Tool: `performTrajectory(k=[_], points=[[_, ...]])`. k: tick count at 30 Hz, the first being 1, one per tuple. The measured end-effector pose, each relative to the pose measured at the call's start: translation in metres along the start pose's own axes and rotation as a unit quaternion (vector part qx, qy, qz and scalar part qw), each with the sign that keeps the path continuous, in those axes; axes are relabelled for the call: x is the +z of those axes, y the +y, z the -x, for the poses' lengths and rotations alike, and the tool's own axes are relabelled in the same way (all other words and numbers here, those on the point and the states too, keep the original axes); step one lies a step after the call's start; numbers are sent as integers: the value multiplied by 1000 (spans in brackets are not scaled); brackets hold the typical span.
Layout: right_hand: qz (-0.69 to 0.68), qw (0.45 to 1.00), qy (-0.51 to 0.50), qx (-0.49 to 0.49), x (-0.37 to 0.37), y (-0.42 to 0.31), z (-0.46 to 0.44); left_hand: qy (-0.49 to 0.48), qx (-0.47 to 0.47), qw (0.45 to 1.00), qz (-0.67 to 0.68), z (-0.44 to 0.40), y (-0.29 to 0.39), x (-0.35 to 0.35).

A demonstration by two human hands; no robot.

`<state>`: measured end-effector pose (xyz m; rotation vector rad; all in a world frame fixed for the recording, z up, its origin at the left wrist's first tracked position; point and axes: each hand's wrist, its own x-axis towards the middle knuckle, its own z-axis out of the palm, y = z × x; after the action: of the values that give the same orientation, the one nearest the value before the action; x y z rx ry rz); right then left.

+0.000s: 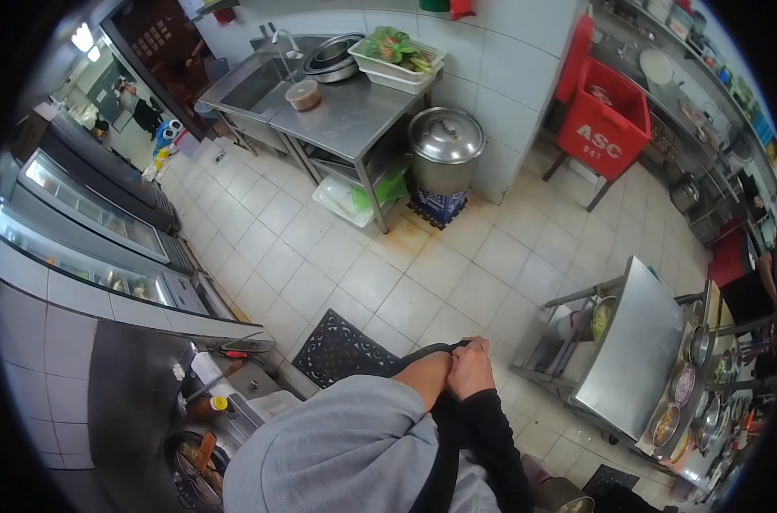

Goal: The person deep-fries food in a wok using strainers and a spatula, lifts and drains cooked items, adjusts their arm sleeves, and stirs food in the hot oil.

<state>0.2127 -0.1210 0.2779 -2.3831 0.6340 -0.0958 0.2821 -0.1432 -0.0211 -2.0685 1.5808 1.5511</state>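
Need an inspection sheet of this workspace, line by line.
Surface: steel sink table holds a tub, metal bowls and greens in a white basket.
Job's things: left arm, bent, partly bare.
Clutter: lidded pot beside the sink table.
Fingers: right hand touches the left arm near the elbow, grip unclear; left hand not visible.
Cables: none clearly seen.
Surroundings: tiled floor, dark patterned mat, red bin on legs.

The black-sleeved right arm reaches forward, its right hand against the left arm.
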Motion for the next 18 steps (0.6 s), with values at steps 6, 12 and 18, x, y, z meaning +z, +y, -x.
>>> performTrajectory(k=[6, 12, 18], points=[[-165, 981, 18, 97, 21, -40, -41, 24, 0, 999, 27, 8, -46, -37], [-673, 707, -41, 211, 43, -67, -57, 75, -27, 996, 49, 3, -81, -95], [-86, 994, 12, -73, 51, -74, -107, 79, -40, 995, 46, 5, -84, -96]])
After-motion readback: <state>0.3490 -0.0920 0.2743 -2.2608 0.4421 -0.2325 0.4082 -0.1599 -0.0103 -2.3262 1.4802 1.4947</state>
